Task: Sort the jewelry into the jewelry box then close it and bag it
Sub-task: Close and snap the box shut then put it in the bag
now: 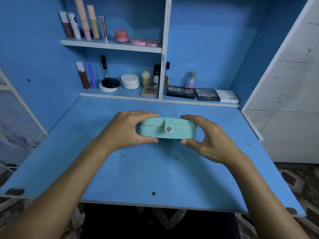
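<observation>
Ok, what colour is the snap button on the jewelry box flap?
Silver metal, on the mint-green jewelry box; clearest in the head view.

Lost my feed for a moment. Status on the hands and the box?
Left hand and right hand both gripping the jewelry box by its ends. Box closed, snap tab down, on the desk. No jewelry or bag in view.

Jewelry box (179, 129) mint green, plain, silver snap button (169, 129) on its flap. Bench (155, 169) solid blue with a few dark brown specks; back panels same blue, shelf edges (110, 46) white (scuffed grey in spots). Upper shelf: pink jars (121, 36), beige tubes (93, 21). Lower shelf: white round jars (130, 81), one black lid (110, 82), brown-and-white tube (82, 75), blue pencil (91, 74), black eyeshadow palettes (207, 95), pink-purple gradient perfume bottle (191, 80). Right wall (290, 87) white, horizontal ridges.
</observation>
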`<action>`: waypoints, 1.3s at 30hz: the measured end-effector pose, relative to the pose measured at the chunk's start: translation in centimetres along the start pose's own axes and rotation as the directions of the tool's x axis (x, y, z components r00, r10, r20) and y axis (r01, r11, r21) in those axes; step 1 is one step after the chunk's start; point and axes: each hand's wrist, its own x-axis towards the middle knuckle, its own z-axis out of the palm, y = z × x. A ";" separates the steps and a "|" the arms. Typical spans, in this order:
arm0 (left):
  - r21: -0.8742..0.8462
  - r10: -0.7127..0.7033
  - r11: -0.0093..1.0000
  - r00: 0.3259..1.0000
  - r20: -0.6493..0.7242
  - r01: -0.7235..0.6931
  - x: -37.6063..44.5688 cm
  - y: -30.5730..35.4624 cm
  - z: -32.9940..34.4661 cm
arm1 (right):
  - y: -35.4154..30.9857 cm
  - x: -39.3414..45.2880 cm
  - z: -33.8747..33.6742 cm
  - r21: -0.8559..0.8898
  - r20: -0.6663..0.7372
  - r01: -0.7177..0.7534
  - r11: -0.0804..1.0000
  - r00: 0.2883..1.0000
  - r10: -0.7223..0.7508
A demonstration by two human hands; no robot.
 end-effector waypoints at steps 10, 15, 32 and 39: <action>-0.003 0.008 1.000 1.000 0.002 -0.008 0.3 -0.4 -0.2 | 0.0 0.6 0.8 0.000 -0.045 0.054 0.999 0.998 -0.054; 0.014 0.046 0.999 0.999 0.001 -0.046 0.6 -0.3 0.1 | 0.4 0.7 1.0 -0.003 -0.055 0.052 0.999 0.997 -0.052; 0.189 0.395 0.906 0.917 -0.058 -0.379 0.7 -0.2 2.2 | 0.6 1.0 0.9 0.018 -0.068 0.058 0.998 0.996 -0.057; 0.165 0.389 0.914 0.917 -0.092 -0.371 0.7 0.0 2.3 | 0.5 1.0 1.0 0.028 -0.076 0.045 0.999 0.996 -0.043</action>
